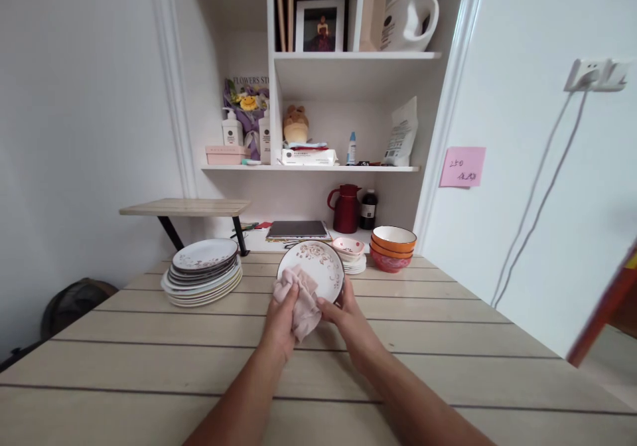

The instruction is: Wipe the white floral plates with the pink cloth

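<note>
One dark-rimmed floral plate (324,270), circular, equal across every axis, held above the slatted table (438,343), decorated face tilted toward the wearer. Two hands: right hand (347,314) gripping its rim; left hand (283,316) clutching one pink cloth (304,312) against it.

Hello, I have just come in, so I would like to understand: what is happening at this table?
A person is holding a flower-patterned plate tilted up over the table. The right hand grips its lower right edge, and the left hand presses a pink cloth against its face. A stack of plates stands to the left; small dishes and stacked bowls stand behind, to the right.
</note>
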Demonstrator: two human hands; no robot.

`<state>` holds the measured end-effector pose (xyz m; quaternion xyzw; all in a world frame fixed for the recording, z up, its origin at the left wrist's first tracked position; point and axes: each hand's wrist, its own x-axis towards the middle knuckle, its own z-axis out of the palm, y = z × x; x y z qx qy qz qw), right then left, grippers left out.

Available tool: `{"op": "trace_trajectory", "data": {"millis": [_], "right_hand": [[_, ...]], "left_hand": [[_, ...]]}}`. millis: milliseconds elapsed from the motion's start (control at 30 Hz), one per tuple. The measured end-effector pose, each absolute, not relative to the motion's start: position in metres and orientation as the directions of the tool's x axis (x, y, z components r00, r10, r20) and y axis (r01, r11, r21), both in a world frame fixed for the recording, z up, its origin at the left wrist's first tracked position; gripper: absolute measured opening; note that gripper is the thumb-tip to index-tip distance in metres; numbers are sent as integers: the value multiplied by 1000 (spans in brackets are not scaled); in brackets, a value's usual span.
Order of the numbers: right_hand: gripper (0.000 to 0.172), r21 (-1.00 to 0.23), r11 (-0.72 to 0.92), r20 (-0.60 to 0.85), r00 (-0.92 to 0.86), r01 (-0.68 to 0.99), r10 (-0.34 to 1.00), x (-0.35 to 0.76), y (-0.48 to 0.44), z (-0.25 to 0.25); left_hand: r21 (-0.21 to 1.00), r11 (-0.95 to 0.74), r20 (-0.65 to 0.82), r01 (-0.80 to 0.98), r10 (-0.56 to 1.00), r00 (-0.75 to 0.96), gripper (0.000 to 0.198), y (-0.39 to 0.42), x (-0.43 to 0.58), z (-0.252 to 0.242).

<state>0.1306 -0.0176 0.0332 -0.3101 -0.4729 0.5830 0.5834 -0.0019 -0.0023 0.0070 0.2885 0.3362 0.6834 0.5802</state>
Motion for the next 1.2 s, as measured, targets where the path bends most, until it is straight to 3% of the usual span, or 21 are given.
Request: {"op": "trace_trajectory", "data": {"millis": [300,433,767,967,1200], "right_hand": [[66,-873,83,60,64,-481,996,136,-3,22],[58,-927,94,46,140,-363,989,155,10,26],[48,-975,180,180,14,-130,984,187,11,49],[39,-961,241,238,-43,135,970,203,11,56],[39,-962,214,208,-52,171,977,202,13,54]], "left_hand": [[882,-87,31,-464,991,-128,61,-8,4,7],[928,-60,40,-369,997,-62,59,-10,7,9],[930,25,49,-367,981,190,59,-21,2,19],[920,70,-47,-386,997,68,54,-13,-4,15],[941,77,-41,-329,993,114,53,-13,-6,13]]}}
